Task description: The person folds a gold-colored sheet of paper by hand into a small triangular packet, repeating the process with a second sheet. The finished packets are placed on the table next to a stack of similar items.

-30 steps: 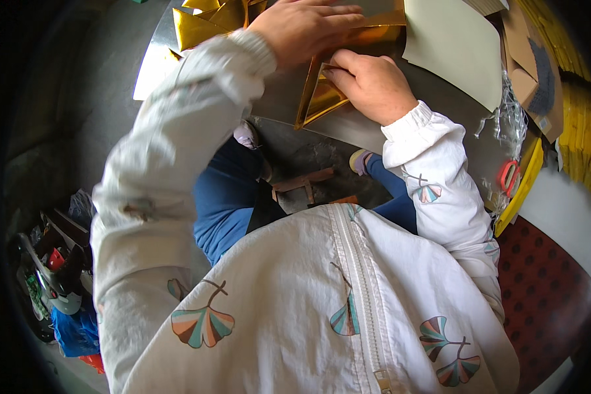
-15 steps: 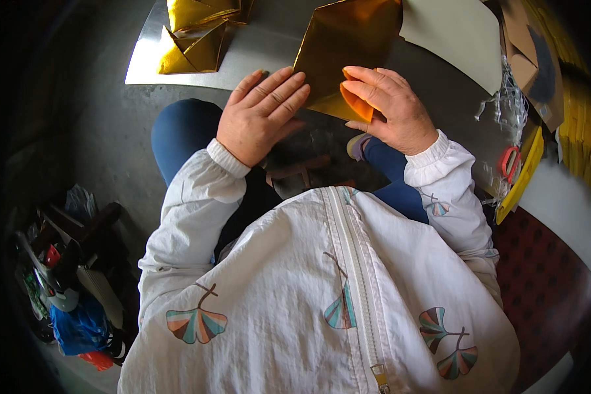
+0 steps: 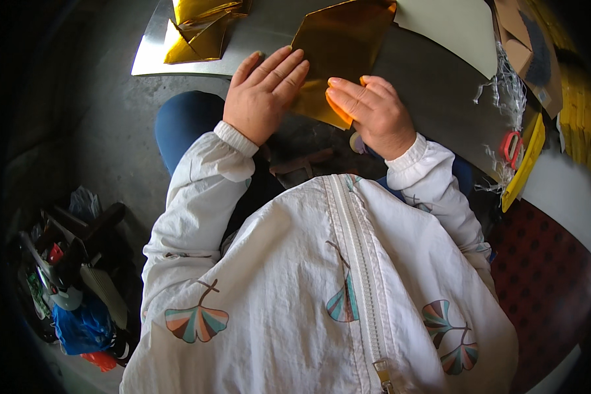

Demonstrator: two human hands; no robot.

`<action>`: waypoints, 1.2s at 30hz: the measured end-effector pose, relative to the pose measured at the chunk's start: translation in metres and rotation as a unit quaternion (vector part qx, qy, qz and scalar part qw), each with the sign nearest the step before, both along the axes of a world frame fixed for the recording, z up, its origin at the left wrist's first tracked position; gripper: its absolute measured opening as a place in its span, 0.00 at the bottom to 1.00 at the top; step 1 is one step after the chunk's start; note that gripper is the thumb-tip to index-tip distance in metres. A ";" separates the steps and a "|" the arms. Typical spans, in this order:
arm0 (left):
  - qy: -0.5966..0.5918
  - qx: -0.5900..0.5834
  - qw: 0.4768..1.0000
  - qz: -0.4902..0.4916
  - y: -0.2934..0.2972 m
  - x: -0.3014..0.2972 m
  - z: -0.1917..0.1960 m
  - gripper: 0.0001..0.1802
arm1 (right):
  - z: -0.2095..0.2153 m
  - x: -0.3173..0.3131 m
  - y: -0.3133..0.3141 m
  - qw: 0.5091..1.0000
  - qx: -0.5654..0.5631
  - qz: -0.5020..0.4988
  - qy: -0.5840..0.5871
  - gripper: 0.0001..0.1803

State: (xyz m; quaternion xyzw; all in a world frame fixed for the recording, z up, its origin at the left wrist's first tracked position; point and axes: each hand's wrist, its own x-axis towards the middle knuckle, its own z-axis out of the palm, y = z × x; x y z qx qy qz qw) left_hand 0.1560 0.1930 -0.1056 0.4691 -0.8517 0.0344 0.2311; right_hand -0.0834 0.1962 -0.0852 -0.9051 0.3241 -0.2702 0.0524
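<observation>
A sheet of gold foil paper (image 3: pixel 342 43) lies on the metal table in front of me, its near corner reaching past the table edge. My left hand (image 3: pixel 259 98) rests along the sheet's left side, palm down with fingers stretched out. At the near right side, my right hand (image 3: pixel 379 117) is closed on the gold foil paper, where a flap curls over with its orange-looking face showing. The right fingertips press on that flap, and the thumb is hidden. Folded gold foil pieces (image 3: pixel 203 43) sit at the far left of the table.
The metal table (image 3: pixel 420 82) carries a white sheet (image 3: pixel 446 26) at the far right. Beside it are cardboard (image 3: pixel 535 56), tangled clear plastic string (image 3: pixel 507 92), red-handled scissors (image 3: pixel 510 148) and yellow sheets (image 3: pixel 584 125). A blue plastic bag (image 3: pixel 82 325) is at lower left.
My right hand has moved a little left, folding the gold flap further inward and pressing it flatter. My left hand has slid slightly up and stays flat along the sheet's left side.
</observation>
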 end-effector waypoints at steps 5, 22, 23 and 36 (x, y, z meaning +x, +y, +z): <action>-0.062 0.021 0.998 0.010 -0.008 0.006 0.001 0.28 | 0.000 0.001 -0.015 0.999 -0.008 0.001 -0.036 0.19; -0.027 -0.088 0.993 -0.068 0.011 0.011 0.019 0.15 | 0.009 0.008 -0.028 0.997 -0.042 0.068 -0.014 0.12; -0.017 -0.085 0.993 -0.076 0.014 0.009 0.019 0.12 | 0.009 0.008 -0.027 0.997 -0.038 0.069 -0.020 0.12; 0.158 0.005 0.987 -0.014 0.015 -0.003 0.020 0.06 | 0.013 0.020 -0.025 0.989 0.084 0.018 -0.117 0.09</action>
